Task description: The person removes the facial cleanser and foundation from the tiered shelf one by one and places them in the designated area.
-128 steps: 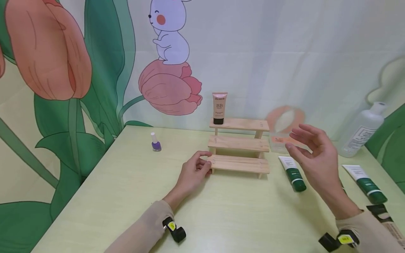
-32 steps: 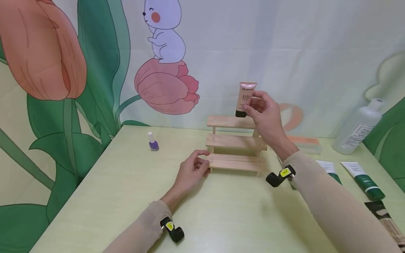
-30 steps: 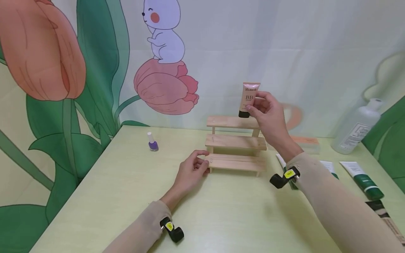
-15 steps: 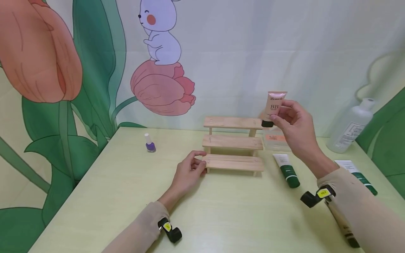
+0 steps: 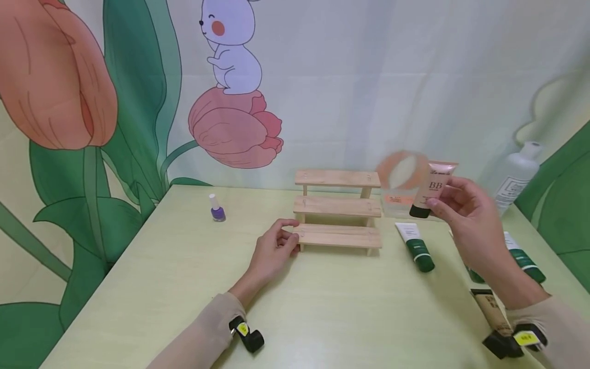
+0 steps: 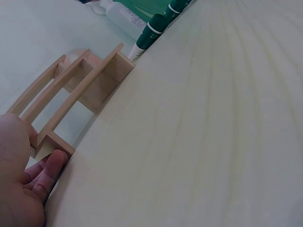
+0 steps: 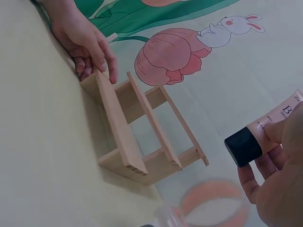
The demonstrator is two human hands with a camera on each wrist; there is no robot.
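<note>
My right hand (image 5: 477, 225) pinches a pink BB cream tube (image 5: 433, 187) with a black cap, thumb on its front and fingers behind. The tube is up in the air, cap down and slightly tilted, to the right of a three-tier wooden display stand (image 5: 338, 206). At the left end of the stand's lowest shelf, my left hand (image 5: 272, 251) grips the wood. In the left wrist view, fingers (image 6: 54, 165) of that hand lie against the stand's end piece. All three shelves of the stand are bare.
A purple nail polish (image 5: 218, 211) stands at left. Right of the stand lie a green-and-white tube (image 5: 417, 248), another such tube (image 5: 527, 264) and a brown tube (image 5: 490, 310). A clear box (image 5: 395, 205) and a white bottle (image 5: 518, 177) are at the back.
The right hand took the BB cream tube from the stand's top shelf, then carried it right and downward. The left hand stays at the lowest shelf's left end.
</note>
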